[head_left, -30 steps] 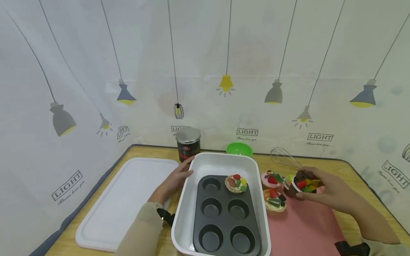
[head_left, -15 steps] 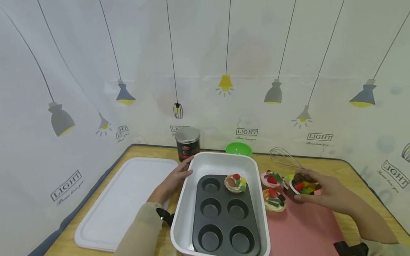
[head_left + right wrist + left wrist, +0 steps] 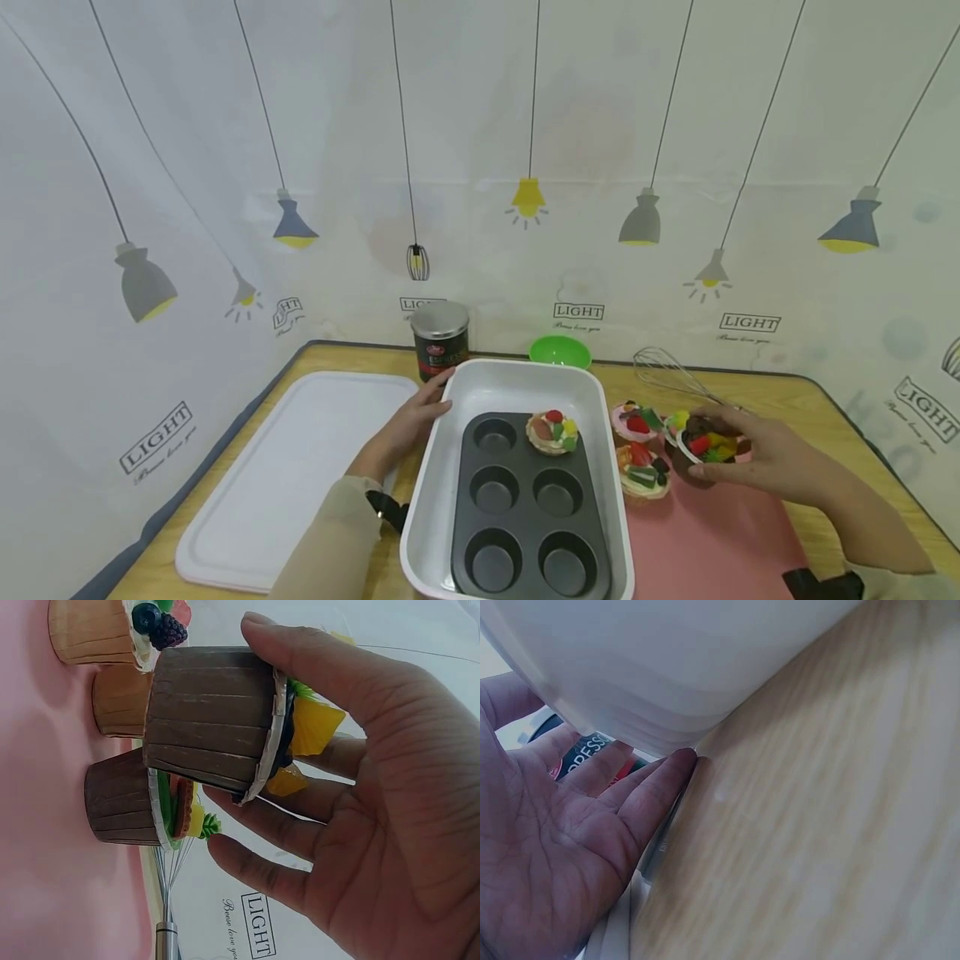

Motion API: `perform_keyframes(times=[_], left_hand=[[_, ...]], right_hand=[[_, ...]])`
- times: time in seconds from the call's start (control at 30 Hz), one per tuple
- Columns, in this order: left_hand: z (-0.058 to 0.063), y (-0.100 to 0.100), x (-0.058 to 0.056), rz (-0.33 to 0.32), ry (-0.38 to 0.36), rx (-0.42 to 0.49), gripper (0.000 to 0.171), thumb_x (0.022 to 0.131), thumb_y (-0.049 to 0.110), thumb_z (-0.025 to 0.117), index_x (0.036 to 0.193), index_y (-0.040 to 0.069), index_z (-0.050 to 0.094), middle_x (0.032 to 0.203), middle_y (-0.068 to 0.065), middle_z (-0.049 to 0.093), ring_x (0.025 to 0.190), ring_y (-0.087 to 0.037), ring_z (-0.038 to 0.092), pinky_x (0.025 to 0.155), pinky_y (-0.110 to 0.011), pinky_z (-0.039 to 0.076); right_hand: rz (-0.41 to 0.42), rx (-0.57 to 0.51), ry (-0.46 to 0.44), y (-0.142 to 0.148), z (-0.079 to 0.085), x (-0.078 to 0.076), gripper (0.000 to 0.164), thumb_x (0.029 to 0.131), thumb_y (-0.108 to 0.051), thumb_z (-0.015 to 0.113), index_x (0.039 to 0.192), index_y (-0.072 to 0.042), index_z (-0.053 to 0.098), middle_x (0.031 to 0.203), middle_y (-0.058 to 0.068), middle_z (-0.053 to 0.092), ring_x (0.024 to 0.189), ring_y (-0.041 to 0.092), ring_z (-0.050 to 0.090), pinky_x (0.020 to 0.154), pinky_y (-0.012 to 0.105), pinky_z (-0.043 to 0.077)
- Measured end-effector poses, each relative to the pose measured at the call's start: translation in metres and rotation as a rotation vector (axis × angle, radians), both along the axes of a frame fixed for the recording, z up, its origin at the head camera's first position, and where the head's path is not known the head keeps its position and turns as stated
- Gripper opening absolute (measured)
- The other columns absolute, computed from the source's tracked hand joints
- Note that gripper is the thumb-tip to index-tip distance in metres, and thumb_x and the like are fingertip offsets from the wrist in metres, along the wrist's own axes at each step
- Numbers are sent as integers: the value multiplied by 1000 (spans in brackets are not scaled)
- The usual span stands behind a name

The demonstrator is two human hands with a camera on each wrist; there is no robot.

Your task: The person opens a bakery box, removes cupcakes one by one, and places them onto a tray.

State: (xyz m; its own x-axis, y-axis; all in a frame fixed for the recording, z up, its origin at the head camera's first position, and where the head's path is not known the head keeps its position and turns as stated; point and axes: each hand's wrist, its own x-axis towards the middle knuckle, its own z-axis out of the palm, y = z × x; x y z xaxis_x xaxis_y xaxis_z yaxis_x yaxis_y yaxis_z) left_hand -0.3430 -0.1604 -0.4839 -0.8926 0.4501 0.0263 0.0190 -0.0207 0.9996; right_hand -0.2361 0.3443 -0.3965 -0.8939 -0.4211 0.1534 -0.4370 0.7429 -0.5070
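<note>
My right hand (image 3: 772,454) holds a brown-cased cupcake (image 3: 214,712) topped with fruit, thumb on one side and fingers on the other. Close beside it on the pink mat (image 3: 720,542) stand another brown-cased cupcake (image 3: 120,796), a pink-topped cupcake (image 3: 632,421) and a cream-topped cupcake (image 3: 642,473). My left hand (image 3: 408,425) touches the left outer wall of a white tray (image 3: 525,382); its fingers look extended in the left wrist view. Inside the tray lies a dark muffin pan (image 3: 525,517), with a fruit-topped cupcake (image 3: 552,433) in its far right cup.
A white board (image 3: 300,475) lies at the left of the wooden table. Behind the tray stand a dark can (image 3: 440,346) with a silver lid and a green bowl (image 3: 560,352). A wire whisk (image 3: 667,371) lies at the back right, beyond the cupcakes.
My right hand has shifted slightly down and towards me with the brown cupcake. The left hand and the tray stay in place.
</note>
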Motion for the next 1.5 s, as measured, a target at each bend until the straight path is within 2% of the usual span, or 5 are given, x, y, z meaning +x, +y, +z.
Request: perform_keyframes(times=[0.37, 0.73, 1.03, 1.3, 1.5], left_hand=[[0, 0, 1, 1, 5, -23, 64, 105, 15, 44, 162, 17, 17, 155, -27, 31, 127, -35, 50, 97, -45, 49], [6, 1, 3, 22, 8, -34, 63, 105, 15, 44, 162, 18, 18, 156, -26, 31, 132, -40, 47, 99, -49, 48], [3, 2, 4, 19, -4, -29, 63, 105, 15, 43, 162, 17, 18, 155, -27, 31, 128, -36, 49, 97, -45, 49], [2, 0, 4, 6, 18, -31, 64, 104, 14, 42, 162, 15, 16, 155, -28, 30, 130, -39, 47, 99, -46, 48], [5, 1, 4, 7, 12, -25, 64, 104, 15, 44, 162, 16, 17, 155, -28, 31, 129, -38, 48, 98, -45, 48]], right_hand=[[7, 17, -93, 1, 0, -1, 67, 87, -41, 79, 140, -8, 53, 126, 8, 66, 113, 38, 61, 76, 44, 53], [29, 18, -165, 4, -1, -4, 64, 88, -40, 78, 138, -10, 53, 131, 11, 61, 116, 36, 60, 75, 32, 53], [128, -94, -313, 6, -12, -6, 66, 88, -29, 79, 140, -3, 48, 133, 16, 58, 114, 14, 58, 79, 30, 52], [182, -66, -272, 2, -17, -7, 73, 84, -30, 83, 140, 2, 48, 128, 14, 60, 110, 12, 60, 78, 29, 52], [219, -62, -312, 3, -17, -10, 87, 82, -32, 84, 150, 1, 40, 138, 23, 54, 115, 4, 55, 81, 28, 51]])
